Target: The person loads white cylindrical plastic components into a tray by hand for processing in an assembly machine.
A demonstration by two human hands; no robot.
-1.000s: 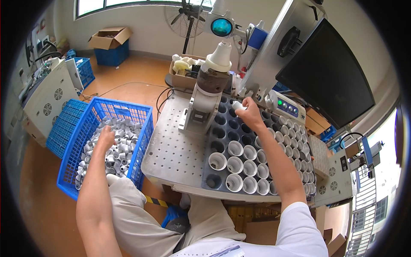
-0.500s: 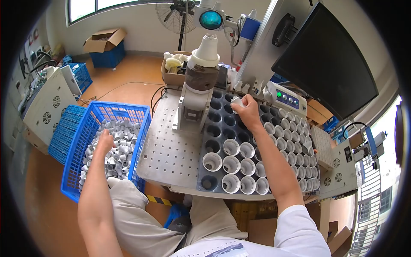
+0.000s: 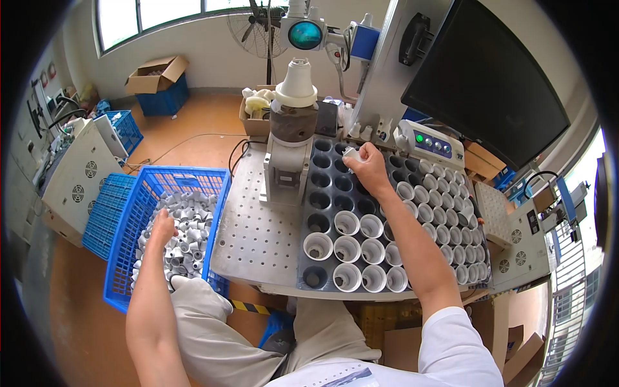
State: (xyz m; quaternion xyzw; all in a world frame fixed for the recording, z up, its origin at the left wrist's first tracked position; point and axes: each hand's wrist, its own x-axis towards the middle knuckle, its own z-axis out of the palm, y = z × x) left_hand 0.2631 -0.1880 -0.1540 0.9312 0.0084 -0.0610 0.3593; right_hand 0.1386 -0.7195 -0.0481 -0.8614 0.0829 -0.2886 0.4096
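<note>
My right hand (image 3: 370,169) is closed around a white plastic cup-shaped part (image 3: 352,155) over the far rows of a dark tray (image 3: 331,238) with round holes. White cups (image 3: 348,249) of the same sort stand upright in many of its holes, and others near the hand are bare. My left hand (image 3: 165,227) is down in a blue plastic basket (image 3: 116,258), against a heap of loose white parts (image 3: 188,248). Its fingers look curled together; what they hold, if anything, is hidden.
A machine column with a white cone (image 3: 296,84) rises beside the tray from a perforated metal plate (image 3: 248,238). Behind stand a control box (image 3: 431,145) with a green-lit button and a large dark monitor (image 3: 483,84). A cardboard box (image 3: 158,72) sits farther back.
The view has shifted a little. My right hand stays over the tray's far rows with the white part. My left hand remains in the basket among the loose parts.
</note>
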